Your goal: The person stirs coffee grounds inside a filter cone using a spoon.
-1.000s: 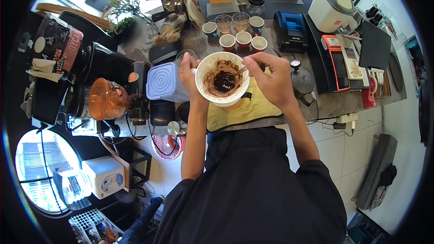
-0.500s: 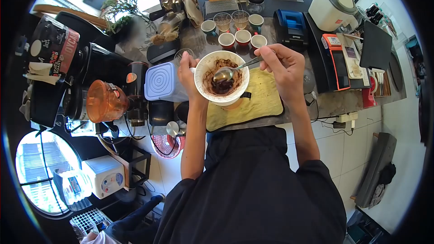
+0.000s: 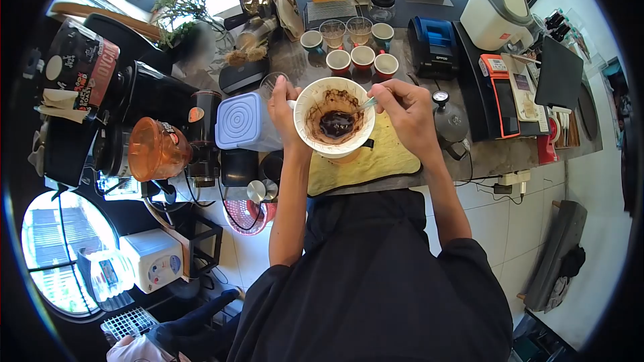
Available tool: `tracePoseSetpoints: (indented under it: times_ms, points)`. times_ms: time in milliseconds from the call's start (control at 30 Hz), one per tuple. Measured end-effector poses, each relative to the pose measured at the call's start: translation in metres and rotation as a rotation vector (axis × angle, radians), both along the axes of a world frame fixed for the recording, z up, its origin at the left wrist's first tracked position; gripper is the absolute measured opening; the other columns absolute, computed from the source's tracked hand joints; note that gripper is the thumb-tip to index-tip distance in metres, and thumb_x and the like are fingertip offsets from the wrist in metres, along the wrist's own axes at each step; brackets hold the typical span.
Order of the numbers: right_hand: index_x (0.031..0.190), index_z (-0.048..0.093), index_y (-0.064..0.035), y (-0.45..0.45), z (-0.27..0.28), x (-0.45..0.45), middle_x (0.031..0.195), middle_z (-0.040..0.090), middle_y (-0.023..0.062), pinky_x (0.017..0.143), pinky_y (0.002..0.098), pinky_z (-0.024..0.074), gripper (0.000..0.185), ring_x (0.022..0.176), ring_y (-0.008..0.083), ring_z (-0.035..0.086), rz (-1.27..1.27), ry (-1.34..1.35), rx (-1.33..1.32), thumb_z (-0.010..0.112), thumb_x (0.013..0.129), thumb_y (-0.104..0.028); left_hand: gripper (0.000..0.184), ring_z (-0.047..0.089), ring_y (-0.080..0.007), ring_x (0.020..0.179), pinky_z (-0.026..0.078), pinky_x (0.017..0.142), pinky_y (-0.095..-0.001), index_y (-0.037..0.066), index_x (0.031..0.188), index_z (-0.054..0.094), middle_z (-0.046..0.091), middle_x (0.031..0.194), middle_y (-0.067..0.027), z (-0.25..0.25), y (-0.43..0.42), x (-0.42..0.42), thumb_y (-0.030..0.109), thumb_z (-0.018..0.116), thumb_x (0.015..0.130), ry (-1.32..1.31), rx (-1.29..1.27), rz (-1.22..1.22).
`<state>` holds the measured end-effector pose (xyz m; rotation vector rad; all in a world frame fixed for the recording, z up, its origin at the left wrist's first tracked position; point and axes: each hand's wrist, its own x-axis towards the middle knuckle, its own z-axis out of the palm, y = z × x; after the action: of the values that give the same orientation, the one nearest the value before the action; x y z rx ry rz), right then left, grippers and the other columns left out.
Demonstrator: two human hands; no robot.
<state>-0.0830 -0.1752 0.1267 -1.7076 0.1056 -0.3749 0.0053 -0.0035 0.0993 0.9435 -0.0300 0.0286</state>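
Snugly, the left hand (image 3: 286, 115) grips a round white dripper (image 3: 330, 152) between both hands, its ridged paper filter (image 3: 319, 99) smeared with wet dark grounds (image 3: 337, 123); the right hand (image 3: 406, 118) pinches a slim metal spoon (image 3: 370, 102) slanting inside. Below them lies fuzzy yellow cloth (image 3: 379, 159); beyond, small rounded red cups (image 3: 363, 58).

Daylight glares through the round window (image 3: 47, 234) at lower left, washing its panes nearly white. The counter (image 3: 503, 152) is brightly lit and mostly sharp; fisheye distortion bends straight edges outward, toward black, vignetted corners fringed blue.
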Motion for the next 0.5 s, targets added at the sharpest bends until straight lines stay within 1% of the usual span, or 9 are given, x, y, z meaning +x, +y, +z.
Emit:
tracePoseSetpoints:
  times_ms: [33, 100, 133, 167, 267, 333, 433, 467, 500]
  points:
    - [0.088, 0.071, 0.0026, -0.002, -0.002, 0.001, 0.065, 0.061, 0.0004, 0.056, 0.0215, 0.0385, 0.020, 0.061, 0.0038, 0.051, 0.000, -0.001, 0.001, 0.064, 0.092, -0.016, 0.044, 0.027, -0.0055, 0.049, 0.025, 0.046, -0.0253, 0.017, 0.061, 0.028, 0.024, 0.057, 0.0055, 0.000, 0.000, 0.000, 0.025, 0.050, 0.099, -0.005, 0.000, -0.002]
    - [0.086, 0.071, 0.0021, -0.005, -0.004, 0.002, 0.065, 0.059, -0.0011, 0.054, 0.0207, 0.0359, 0.022, 0.061, 0.0028, 0.050, 0.010, -0.029, 0.120, 0.063, 0.093, -0.017, 0.044, 0.027, -0.0055, 0.049, 0.025, 0.046, -0.0253, 0.017, 0.061, 0.028, 0.024, 0.057, 0.0056, -0.003, 0.001, 0.002, 0.025, 0.050, 0.099, -0.008, 0.001, -0.006]
    - [0.086, 0.071, 0.0021, -0.005, -0.002, 0.001, 0.065, 0.059, -0.0011, 0.054, 0.0207, 0.0359, 0.022, 0.061, 0.0028, 0.050, 0.007, -0.028, 0.121, 0.063, 0.093, -0.017, 0.044, 0.027, -0.0055, 0.049, 0.025, 0.046, -0.0253, 0.017, 0.061, 0.028, 0.024, 0.057, 0.0056, -0.007, 0.002, 0.005, 0.025, 0.050, 0.099, 0.010, -0.028, -0.019]
    - [0.086, 0.071, 0.0020, -0.006, 0.003, -0.001, 0.064, 0.059, -0.0010, 0.055, 0.0204, 0.0360, 0.022, 0.061, 0.0029, 0.050, 0.000, -0.047, 0.145, 0.062, 0.094, -0.017, 0.044, 0.027, -0.0055, 0.049, 0.025, 0.046, -0.0252, 0.017, 0.061, 0.028, 0.024, 0.057, 0.0056, -0.010, 0.002, 0.006, 0.025, 0.050, 0.099, 0.027, -0.057, -0.032]
    - [0.087, 0.071, 0.0020, -0.007, 0.021, -0.005, 0.064, 0.059, -0.0009, 0.056, 0.0201, 0.0368, 0.021, 0.062, 0.0033, 0.051, -0.006, -0.088, 0.175, 0.062, 0.094, -0.015, 0.045, 0.027, -0.0055, 0.049, 0.025, 0.046, -0.0252, 0.017, 0.061, 0.028, 0.024, 0.056, 0.0058, -0.006, 0.001, 0.005, 0.025, 0.051, 0.099, 0.022, -0.031, -0.010]
    - [0.088, 0.071, 0.0018, -0.006, 0.027, -0.006, 0.066, 0.060, -0.0004, 0.056, 0.0206, 0.0380, 0.018, 0.062, 0.0034, 0.052, -0.034, -0.170, 0.104, 0.063, 0.094, -0.014, 0.045, 0.027, -0.0055, 0.049, 0.025, 0.046, -0.0253, 0.017, 0.061, 0.028, 0.024, 0.056, 0.0058, -0.008, 0.002, 0.006, 0.025, 0.051, 0.099, 0.018, -0.031, -0.021]
    - [0.090, 0.071, 0.0021, -0.006, 0.026, -0.005, 0.067, 0.062, 0.0016, 0.057, 0.0226, 0.0404, 0.016, 0.063, 0.0048, 0.054, -0.053, -0.133, -0.004, 0.065, 0.092, -0.013, 0.045, 0.027, -0.0053, 0.049, 0.024, 0.045, -0.0253, 0.017, 0.061, 0.028, 0.024, 0.056, 0.0058, -0.007, 0.001, 0.005, 0.025, 0.050, 0.099, 0.002, -0.025, -0.028]
    - [0.090, 0.071, 0.0021, -0.005, 0.024, -0.005, 0.067, 0.062, 0.0016, 0.057, 0.0226, 0.0404, 0.016, 0.063, 0.0048, 0.054, -0.052, -0.134, -0.004, 0.065, 0.092, -0.013, 0.045, 0.027, -0.0053, 0.049, 0.024, 0.045, -0.0253, 0.017, 0.061, 0.028, 0.025, 0.056, 0.0059, -0.005, 0.001, 0.004, 0.025, 0.050, 0.099, -0.009, -0.020, -0.021]
    - [0.091, 0.071, 0.0024, -0.004, 0.021, -0.004, 0.067, 0.063, 0.0025, 0.057, 0.0237, 0.0412, 0.016, 0.062, 0.0056, 0.054, -0.063, -0.164, -0.113, 0.065, 0.091, -0.013, 0.045, 0.027, -0.0053, 0.049, 0.024, 0.045, -0.0253, 0.017, 0.061, 0.028, 0.025, 0.056, 0.0059, -0.003, -0.001, 0.003, 0.025, 0.050, 0.099, -0.011, -0.021, -0.019]
